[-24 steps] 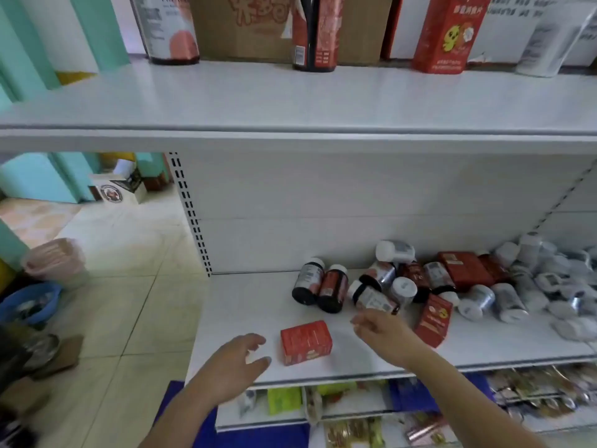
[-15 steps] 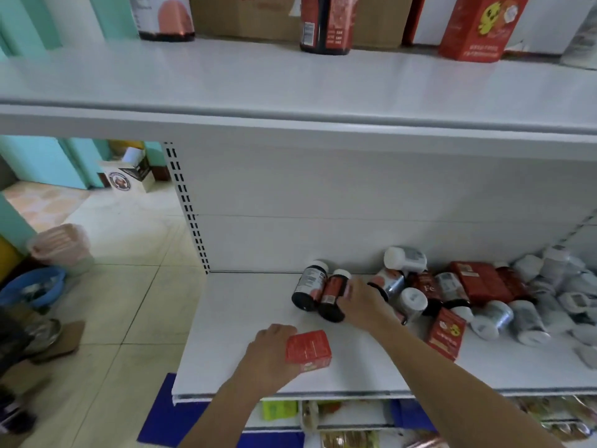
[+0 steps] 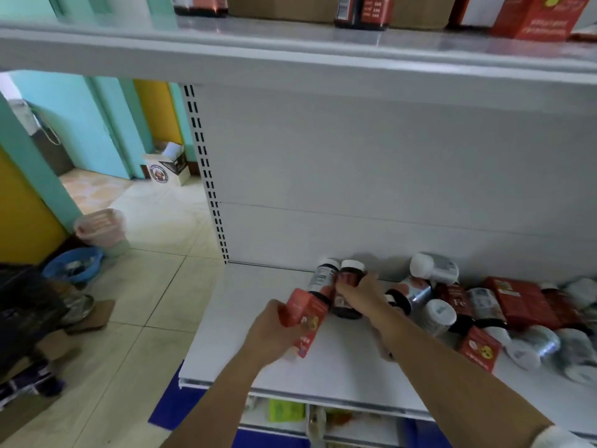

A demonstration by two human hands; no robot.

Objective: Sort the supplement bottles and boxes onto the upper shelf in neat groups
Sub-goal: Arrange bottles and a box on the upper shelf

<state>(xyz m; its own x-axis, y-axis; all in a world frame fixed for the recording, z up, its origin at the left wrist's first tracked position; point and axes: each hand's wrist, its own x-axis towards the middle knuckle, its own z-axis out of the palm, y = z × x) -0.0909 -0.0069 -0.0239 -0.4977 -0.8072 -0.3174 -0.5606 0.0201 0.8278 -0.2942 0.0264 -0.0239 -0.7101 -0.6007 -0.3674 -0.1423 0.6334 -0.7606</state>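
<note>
Since half a second ago the box (image 3: 303,318) has come up off the lower shelf (image 3: 245,350), tilted, in the left hand (image 3: 269,334), whose fingers grasp its lower end. At 2 o'clock from it lie two dark bottles (image 3: 324,279); the right hand (image 3: 360,294) curls its fingers round the right one. Held by one end, the box could slip on the way to the upper shelf (image 3: 290,53) at 12 o'clock; lifting one bottle may roll its neighbour. At 3 o'clock the heap (image 3: 484,318) shows two more red boxes at least; its bottles are too blurred to count.
</note>
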